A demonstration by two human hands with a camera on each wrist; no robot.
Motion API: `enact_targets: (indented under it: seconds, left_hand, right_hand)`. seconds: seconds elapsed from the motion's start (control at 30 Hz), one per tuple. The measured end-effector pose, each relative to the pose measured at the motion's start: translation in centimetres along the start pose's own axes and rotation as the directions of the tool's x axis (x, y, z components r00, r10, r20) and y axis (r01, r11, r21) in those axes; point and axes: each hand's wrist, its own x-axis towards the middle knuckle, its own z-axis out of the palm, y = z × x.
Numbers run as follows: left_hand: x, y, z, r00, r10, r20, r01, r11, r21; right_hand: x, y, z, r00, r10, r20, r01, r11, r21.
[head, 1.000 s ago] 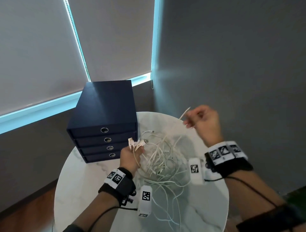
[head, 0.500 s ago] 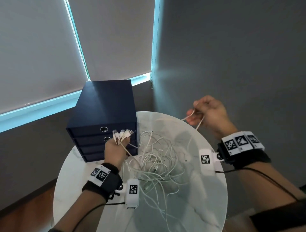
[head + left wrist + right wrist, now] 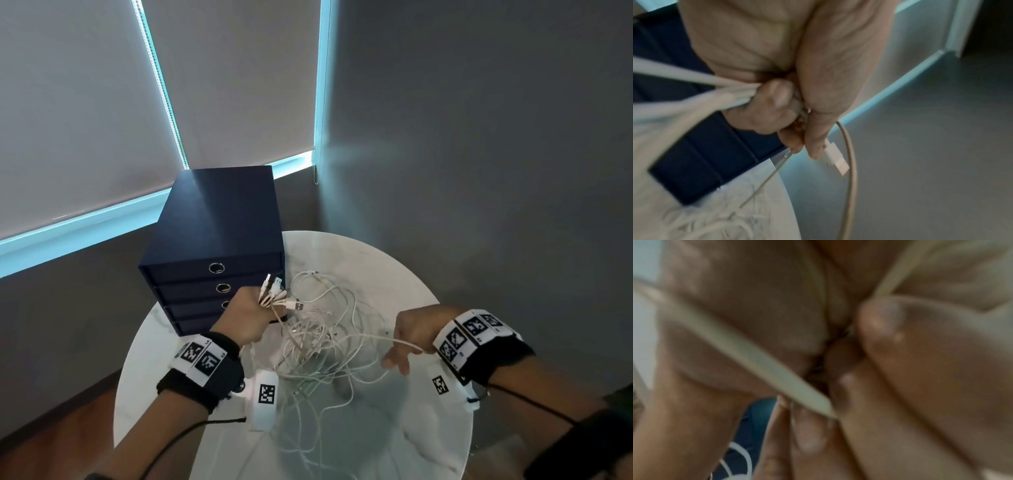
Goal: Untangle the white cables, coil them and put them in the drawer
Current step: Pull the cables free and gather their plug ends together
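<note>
A tangle of white cables [image 3: 318, 342] lies on the round white marble table [image 3: 394, 438]. My left hand [image 3: 248, 317] grips a bundle of cable ends, their plugs [image 3: 274, 291] fanning out just in front of the dark blue drawer unit [image 3: 219, 222]. In the left wrist view the fingers [image 3: 774, 107] curl round several cords, and a USB plug [image 3: 835, 157] sticks out below them. My right hand [image 3: 416, 329] pinches one white cable [image 3: 383, 339] that runs from the tangle to it, low over the table's right side. The right wrist view shows that cable [image 3: 756, 360] crossing the curled fingers.
The drawer unit has several shut drawers with metal ring pulls [image 3: 216, 268] and stands at the table's back left. Grey walls and window blinds [image 3: 85, 102] rise behind it. Wooden floor [image 3: 61, 411] shows at the lower left.
My right hand has dropped from high near the back right down toward me, drawing one cable out of the tangle. My left hand has lifted slightly toward the drawers with its bundle of plugs.
</note>
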Motion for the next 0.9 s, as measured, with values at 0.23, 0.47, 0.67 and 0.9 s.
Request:
enact_targets:
  seconds: [0.23, 0.47, 0.67, 0.9]
  left_hand:
    - [0.2, 0.8, 0.1, 0.998, -0.047, -0.036, 0.045, 0.997, -0.058]
    - [0.4, -0.9, 0.8, 0.992, -0.119, -0.033, 0.117, 0.991, -0.068]
    - [1.3, -2.9, -2.8, 0.969, -0.196, -0.152, 0.246, 0.835, 0.491]
    - [0.1, 2.6, -3.7, 0.949, -0.263, 0.175, 0.313, 0.7, -0.642]
  right_hand:
    - [-1.0, -0.6, -1.2, 0.899, -0.435, 0.055, 0.216, 0.55, 0.807]
    - [-5.1, -3.5, -6.4, 0.694, -0.294, -0.657, 0.709, 0.121, 0.695]
    - [-3.6, -2.5, -7.8, 0.602, -0.074, -0.795, 0.66, 0.606, 0.444]
    - [-0.3, -3.1, -3.7, 0.799, -0.078, -0.597, 0.367, 0.849, 0.38]
